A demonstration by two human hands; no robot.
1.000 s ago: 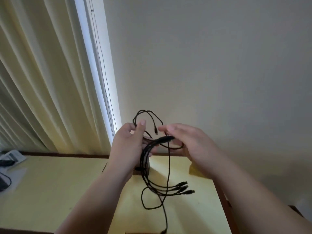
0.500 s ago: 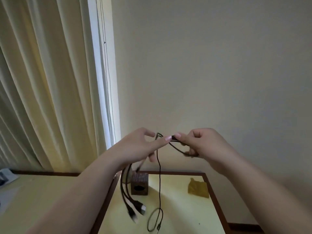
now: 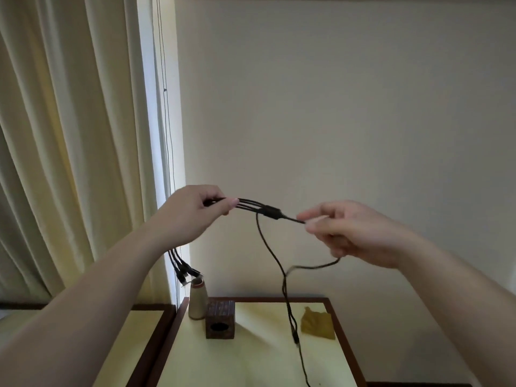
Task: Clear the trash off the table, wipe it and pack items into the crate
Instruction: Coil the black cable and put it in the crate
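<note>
Since half a second ago both hands have moved apart: left hand [image 3: 192, 212] and right hand [image 3: 351, 233] pinch the black cable [image 3: 269, 210] stretched mid-frame above the table [image 3: 251, 358]. Next, I judge, coiling for the crate.

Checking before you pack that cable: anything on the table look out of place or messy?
One thing: a crumpled yellow scrap lies near the table's right edge, looking like leftover trash. The cable, held by both hands, dangles loose over the table. The wooden block stands square.
</note>
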